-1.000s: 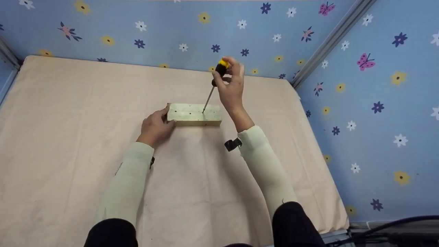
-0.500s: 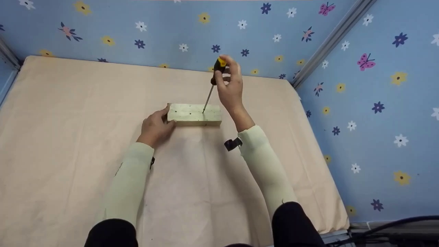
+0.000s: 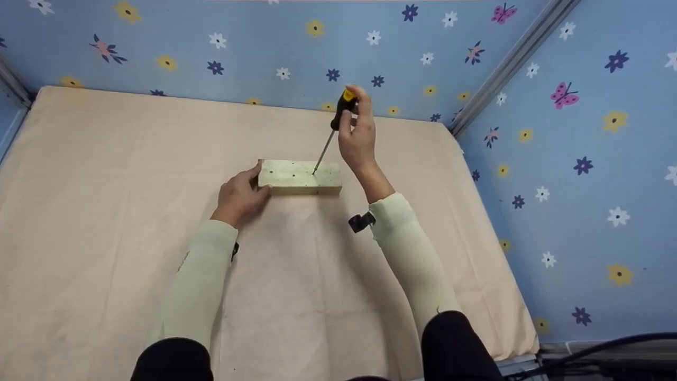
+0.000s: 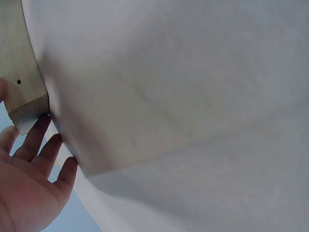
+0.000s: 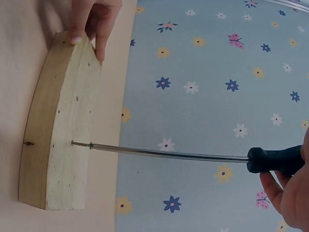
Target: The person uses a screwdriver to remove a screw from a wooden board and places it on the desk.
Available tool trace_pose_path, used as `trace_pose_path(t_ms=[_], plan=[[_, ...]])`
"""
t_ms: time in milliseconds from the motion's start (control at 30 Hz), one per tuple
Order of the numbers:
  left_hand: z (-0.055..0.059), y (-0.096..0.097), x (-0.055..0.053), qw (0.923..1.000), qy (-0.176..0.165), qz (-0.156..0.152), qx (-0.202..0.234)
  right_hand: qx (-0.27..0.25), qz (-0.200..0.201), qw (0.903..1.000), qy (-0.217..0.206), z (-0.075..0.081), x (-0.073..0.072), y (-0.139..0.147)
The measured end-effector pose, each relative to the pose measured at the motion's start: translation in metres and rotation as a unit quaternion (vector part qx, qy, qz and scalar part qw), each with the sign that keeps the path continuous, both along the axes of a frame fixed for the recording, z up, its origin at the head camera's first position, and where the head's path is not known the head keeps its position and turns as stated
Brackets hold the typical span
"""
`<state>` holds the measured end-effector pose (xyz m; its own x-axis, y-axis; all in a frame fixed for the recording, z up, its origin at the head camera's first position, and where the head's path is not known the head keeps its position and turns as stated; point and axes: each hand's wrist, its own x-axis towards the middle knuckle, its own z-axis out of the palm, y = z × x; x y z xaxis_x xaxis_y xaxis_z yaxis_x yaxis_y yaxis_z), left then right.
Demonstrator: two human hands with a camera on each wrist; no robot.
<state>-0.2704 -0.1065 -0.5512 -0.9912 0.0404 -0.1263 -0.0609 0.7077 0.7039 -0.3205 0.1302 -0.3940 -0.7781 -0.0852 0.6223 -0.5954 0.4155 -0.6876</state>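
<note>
A pale wooden block [image 3: 280, 177] with several small holes lies on the cloth in the head view. My left hand [image 3: 240, 196] grips its left end, thumb on the near side; the left wrist view shows fingers at the end grain of the block [image 4: 21, 87]. My right hand [image 3: 359, 137] holds a screwdriver [image 3: 342, 112] by its black and yellow handle, the shaft slanting down to the block's top. In the right wrist view, the tip of the screwdriver [image 5: 169, 154] meets the head of a screw [image 5: 81, 143], whose point is in the block and whose thread is mostly exposed.
A beige cloth [image 3: 132, 159] covers the table. Blue flowered panels [image 3: 254, 47] stand at the back and right, the back one close behind the right hand. A black cable [image 3: 608, 344] runs at the lower right.
The screwdriver handle first tilted slightly left, then back right, as the right fingers shifted on it. Its tip stays at the same spot. The left hand and block have not moved.
</note>
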Motion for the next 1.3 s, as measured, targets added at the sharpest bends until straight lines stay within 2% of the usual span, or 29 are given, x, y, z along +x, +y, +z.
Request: trace_pose_path(t_ms=[100,200,333,567,867,1000,1300], plan=[[-0.0002,0.0002,0.0006,1.0,0.005,-0.002,0.001,-0.018,-0.001,0.9997,-0.019,-0.0005,0.0,0.0008],[-0.0004,0.0001,0.0009,0.9999,0.01,-0.003,0.002,-0.031,-0.003,0.9995,-0.011,-0.001,-0.001,0.0013],[-0.0006,-0.0002,0.0008,0.9999,0.01,-0.001,0.006,-0.029,-0.009,0.9995,0.011,-0.0008,-0.0019,0.0013],[-0.0004,-0.0005,0.0011,0.9999,0.002,0.005,0.01,-0.014,0.008,0.9998,-0.01,-0.0005,-0.0026,0.0015],[-0.0007,0.0004,0.0014,0.9999,-0.003,0.011,0.013,-0.022,-0.002,0.9991,0.035,-0.0052,-0.0069,0.005],[-0.0011,0.0002,0.0011,0.9999,-0.004,0.009,0.009,-0.028,0.01,0.9991,0.032,-0.0079,-0.0064,0.0049],[-0.0005,0.0,0.0001,1.0,0.001,0.003,0.006,-0.016,0.003,0.9992,0.037,-0.0073,-0.0078,0.0038]])
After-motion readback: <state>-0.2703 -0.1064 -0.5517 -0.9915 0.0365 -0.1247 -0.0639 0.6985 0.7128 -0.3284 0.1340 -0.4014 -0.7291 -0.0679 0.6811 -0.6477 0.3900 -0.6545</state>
